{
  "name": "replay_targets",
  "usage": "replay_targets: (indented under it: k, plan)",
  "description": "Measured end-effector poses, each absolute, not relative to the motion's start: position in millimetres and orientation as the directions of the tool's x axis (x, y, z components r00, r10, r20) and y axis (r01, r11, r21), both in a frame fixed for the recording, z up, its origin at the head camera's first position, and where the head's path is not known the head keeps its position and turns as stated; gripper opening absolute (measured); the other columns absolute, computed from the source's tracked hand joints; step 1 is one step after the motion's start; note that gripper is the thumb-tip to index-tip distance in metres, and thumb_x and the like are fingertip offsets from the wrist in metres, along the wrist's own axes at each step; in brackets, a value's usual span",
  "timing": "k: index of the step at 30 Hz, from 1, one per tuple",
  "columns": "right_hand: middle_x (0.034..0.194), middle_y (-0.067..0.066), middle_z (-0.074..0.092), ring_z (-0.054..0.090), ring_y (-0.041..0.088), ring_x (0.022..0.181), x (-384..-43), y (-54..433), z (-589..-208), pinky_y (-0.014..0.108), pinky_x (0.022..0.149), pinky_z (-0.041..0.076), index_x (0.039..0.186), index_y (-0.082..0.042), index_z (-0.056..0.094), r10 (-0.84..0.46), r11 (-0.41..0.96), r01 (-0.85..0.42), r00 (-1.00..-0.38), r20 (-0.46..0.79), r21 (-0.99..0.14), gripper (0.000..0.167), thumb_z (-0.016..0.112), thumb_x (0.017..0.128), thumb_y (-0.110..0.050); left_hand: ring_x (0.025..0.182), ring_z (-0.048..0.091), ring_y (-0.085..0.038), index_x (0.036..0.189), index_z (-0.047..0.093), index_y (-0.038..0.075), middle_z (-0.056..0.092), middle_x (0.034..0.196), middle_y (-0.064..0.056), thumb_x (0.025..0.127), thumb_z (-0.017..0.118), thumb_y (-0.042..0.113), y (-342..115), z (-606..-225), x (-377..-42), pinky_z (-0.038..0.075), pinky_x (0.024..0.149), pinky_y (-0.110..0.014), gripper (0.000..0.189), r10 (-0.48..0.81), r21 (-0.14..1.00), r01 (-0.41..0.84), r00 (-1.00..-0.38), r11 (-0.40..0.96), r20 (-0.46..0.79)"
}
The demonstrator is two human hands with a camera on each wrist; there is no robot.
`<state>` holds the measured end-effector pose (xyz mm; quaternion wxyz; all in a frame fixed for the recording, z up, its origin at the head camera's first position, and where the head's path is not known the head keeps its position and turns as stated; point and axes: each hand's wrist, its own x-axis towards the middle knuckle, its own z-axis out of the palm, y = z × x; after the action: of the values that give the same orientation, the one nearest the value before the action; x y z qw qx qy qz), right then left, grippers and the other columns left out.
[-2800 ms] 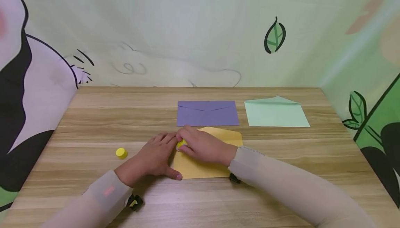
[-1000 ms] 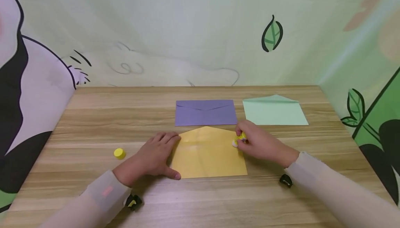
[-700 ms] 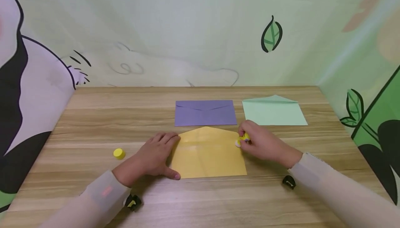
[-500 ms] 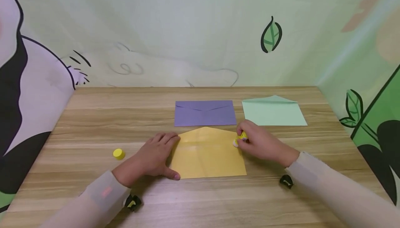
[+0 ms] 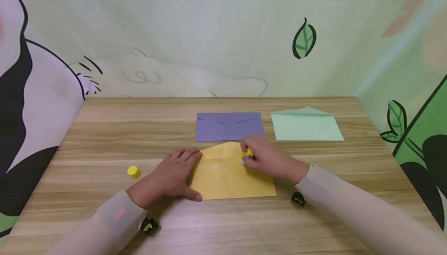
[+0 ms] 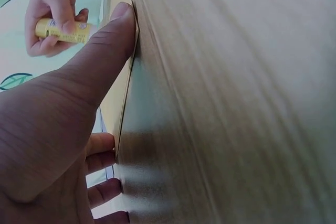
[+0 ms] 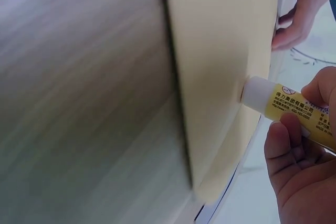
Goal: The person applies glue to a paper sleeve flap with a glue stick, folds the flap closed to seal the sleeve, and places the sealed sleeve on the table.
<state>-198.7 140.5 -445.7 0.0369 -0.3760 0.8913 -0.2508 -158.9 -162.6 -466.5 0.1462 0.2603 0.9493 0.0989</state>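
A yellow envelope (image 5: pixel 227 177) with its flap raised lies flat on the wooden table. My left hand (image 5: pixel 176 173) rests along its left edge, thumb at the near corner and fingers spread at the far one. Curled round a yellow glue stick (image 7: pixel 299 107) is my right hand (image 5: pixel 269 158), over the upper part of the envelope. In the right wrist view the white end of the stick meets the paper near the flap fold. The left wrist view shows the thumb and fingertips at the envelope's edge, with the right hand beyond.
A yellow cap (image 5: pixel 134 172) stands on the table (image 5: pixel 104 130) left of the left hand. Behind the yellow envelope lie a purple envelope (image 5: pixel 228 129) and, to its right, a pale green envelope (image 5: pixel 307 126) with its flap up. A printed cloth wall closes the back.
The right hand took the glue stick from the envelope's left side to its right edge, and has since come back leftward to near the middle. The left hand stays in place.
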Motion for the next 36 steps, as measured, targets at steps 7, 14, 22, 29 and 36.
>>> replay_targets:
  k: [7, 14, 22, 29, 36]
  plan:
    - [0.092, 0.001, 0.050, 0.046, 0.017, 0.087, -202, 111, -446, 0.029, 0.077, 0.043, 0.095, -0.011, 0.047, -0.727, 0.554, -0.689, -0.674, 0.131, -0.468, 0.017, 0.064, 0.091, -0.011, 0.144, 0.031, -0.038, 0.153, 0.035, 0.006, 0.035, 0.156, -0.010, 0.062, 0.079, 0.076, -164, -466, -159, 0.031, 0.113, -0.061, 0.122, 0.534, 0.270, 0.478, -0.821, 0.836, -0.201]
    - [0.094, 0.001, 0.050, 0.046, 0.017, 0.089, -205, 84, -448, 0.029, 0.078, 0.043, 0.097, -0.012, 0.048, -0.735, 0.558, -0.672, -0.673, 0.086, -0.487, 0.015, 0.063, 0.094, -0.015, 0.143, 0.032, -0.038, 0.152, 0.036, 0.005, 0.036, 0.156, -0.010, 0.062, 0.078, 0.076, -165, -466, -159, 0.032, 0.113, -0.060, 0.122, 0.538, 0.267, 0.483, -0.820, 0.834, -0.196]
    - [0.095, 0.000, 0.049, 0.046, 0.015, 0.088, -206, 61, -451, 0.027, 0.076, 0.044, 0.100, -0.013, 0.048, -0.754, 0.532, -0.683, -0.651, 0.088, -0.500, 0.015, 0.063, 0.096, -0.016, 0.143, 0.032, -0.038, 0.152, 0.036, 0.005, 0.036, 0.156, -0.010, 0.062, 0.081, 0.074, -164, -465, -158, 0.031, 0.114, -0.060, 0.122, 0.538, 0.271, 0.483, -0.822, 0.833, -0.186]
    - [0.102, 0.001, 0.050, 0.048, 0.014, 0.091, -203, 45, -451, 0.026, 0.079, 0.046, 0.105, -0.011, 0.050, -0.767, 0.521, -0.701, -0.635, 0.092, -0.486, 0.015, 0.061, 0.098, -0.018, 0.144, 0.030, -0.039, 0.154, 0.033, 0.006, 0.034, 0.158, -0.009, 0.062, 0.079, 0.076, -165, -464, -158, 0.028, 0.116, -0.061, 0.125, 0.534, 0.270, 0.478, -0.823, 0.836, -0.196]
    - [0.101, -0.001, 0.048, 0.050, 0.014, 0.082, -202, 34, -450, 0.024, 0.074, 0.046, 0.106, -0.014, 0.049, -0.771, 0.544, -0.704, -0.635, 0.060, -0.456, 0.014, 0.060, 0.099, -0.021, 0.146, 0.028, -0.039, 0.157, 0.028, 0.006, 0.030, 0.162, -0.009, 0.061, 0.075, 0.081, -167, -467, -159, 0.027, 0.116, -0.061, 0.131, 0.535, 0.255, 0.483, -0.821, 0.838, -0.201]
